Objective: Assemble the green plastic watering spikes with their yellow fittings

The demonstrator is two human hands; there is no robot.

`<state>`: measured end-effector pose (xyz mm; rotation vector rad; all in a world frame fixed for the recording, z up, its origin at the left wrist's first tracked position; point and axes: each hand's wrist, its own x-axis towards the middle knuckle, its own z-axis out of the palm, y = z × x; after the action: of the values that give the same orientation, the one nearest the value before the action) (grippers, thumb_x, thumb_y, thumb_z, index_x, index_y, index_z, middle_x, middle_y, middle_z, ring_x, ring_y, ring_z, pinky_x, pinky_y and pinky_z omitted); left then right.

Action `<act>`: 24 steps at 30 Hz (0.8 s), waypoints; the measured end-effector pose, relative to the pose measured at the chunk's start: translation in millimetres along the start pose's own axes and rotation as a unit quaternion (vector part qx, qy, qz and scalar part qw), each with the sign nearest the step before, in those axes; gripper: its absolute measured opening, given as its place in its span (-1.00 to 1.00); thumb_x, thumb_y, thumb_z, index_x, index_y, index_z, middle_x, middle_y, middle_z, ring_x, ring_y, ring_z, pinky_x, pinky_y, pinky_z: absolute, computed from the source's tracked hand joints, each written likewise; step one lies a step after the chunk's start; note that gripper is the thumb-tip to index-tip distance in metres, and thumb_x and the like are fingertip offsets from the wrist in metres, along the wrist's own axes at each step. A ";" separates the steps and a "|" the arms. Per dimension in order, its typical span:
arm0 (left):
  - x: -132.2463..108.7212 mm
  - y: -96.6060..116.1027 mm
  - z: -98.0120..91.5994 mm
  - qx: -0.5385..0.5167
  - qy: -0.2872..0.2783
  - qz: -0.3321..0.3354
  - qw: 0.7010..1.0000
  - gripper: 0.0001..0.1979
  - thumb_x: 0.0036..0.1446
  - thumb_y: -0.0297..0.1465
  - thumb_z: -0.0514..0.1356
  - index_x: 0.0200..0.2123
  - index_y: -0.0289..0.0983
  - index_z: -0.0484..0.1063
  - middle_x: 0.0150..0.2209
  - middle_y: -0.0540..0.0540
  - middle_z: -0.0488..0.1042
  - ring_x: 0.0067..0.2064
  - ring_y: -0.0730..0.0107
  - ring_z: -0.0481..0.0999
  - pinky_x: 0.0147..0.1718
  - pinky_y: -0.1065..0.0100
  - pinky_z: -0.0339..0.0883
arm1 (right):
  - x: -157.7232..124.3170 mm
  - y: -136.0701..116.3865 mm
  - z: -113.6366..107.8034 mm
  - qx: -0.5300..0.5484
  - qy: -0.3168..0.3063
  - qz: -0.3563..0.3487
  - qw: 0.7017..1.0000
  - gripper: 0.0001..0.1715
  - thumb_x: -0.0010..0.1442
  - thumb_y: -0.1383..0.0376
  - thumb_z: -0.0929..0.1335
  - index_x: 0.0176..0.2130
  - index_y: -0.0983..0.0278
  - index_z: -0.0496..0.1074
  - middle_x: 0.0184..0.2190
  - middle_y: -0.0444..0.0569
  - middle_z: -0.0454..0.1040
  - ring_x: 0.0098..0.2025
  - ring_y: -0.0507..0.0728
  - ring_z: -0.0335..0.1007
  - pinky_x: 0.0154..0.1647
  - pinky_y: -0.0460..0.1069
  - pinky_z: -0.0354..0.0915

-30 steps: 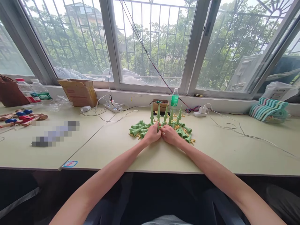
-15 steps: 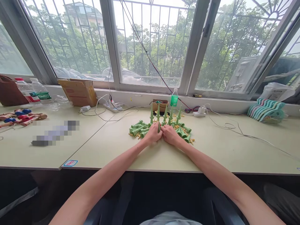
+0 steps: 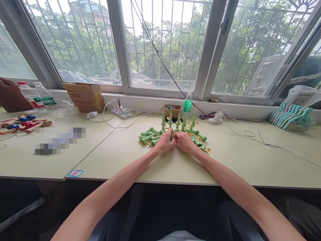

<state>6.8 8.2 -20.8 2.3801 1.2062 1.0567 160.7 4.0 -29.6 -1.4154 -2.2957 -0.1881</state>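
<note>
My left hand [image 3: 165, 141] is closed around a green cone-shaped piece [image 3: 172, 134], whose tip shows above the fingers. Right against it, my right hand [image 3: 185, 142] has its fingers pinched together at the same piece; whatever they hold is hidden. Just behind the hands stand several upright green pointed cones [image 3: 178, 121] in a row. To the left lies a heap of green cone pieces [image 3: 147, 136]. More green cones [image 3: 198, 140] lie to the right, mixed with small yellow pegs [image 3: 207, 149].
A small cardboard box [image 3: 173, 111] and a green-liquid bottle [image 3: 188, 103] stand behind the cones. Cables and a power strip [image 3: 121, 113] run along the sill. Teal hangers [image 3: 291, 117] lie at the right, wooden toys [image 3: 25, 124] at the left, beside a larger carton [image 3: 84, 97].
The view has shifted slightly. Both hands stay together at the green piece, with the right fingers moved a little at its side.
</note>
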 end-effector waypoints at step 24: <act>1.4 -8.9 -2.9 -0.011 -0.008 -0.014 1.000 -0.95 0.03 -0.43 0.12 -0.38 -0.26 0.35 -0.48 0.00 0.40 -0.47 0.43 0.33 -0.45 0.39 0.20 | 4.9 12.7 8.1 0.195 0.040 0.023 0.980 -0.87 0.22 0.37 0.22 -0.37 0.26 0.31 -0.47 -0.10 0.40 -0.43 0.05 0.26 -0.37 -0.09 0.12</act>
<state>0.0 14.6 -22.8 2.3441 1.2137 1.0352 167.6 16.7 -36.1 -1.2318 -2.0876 0.2072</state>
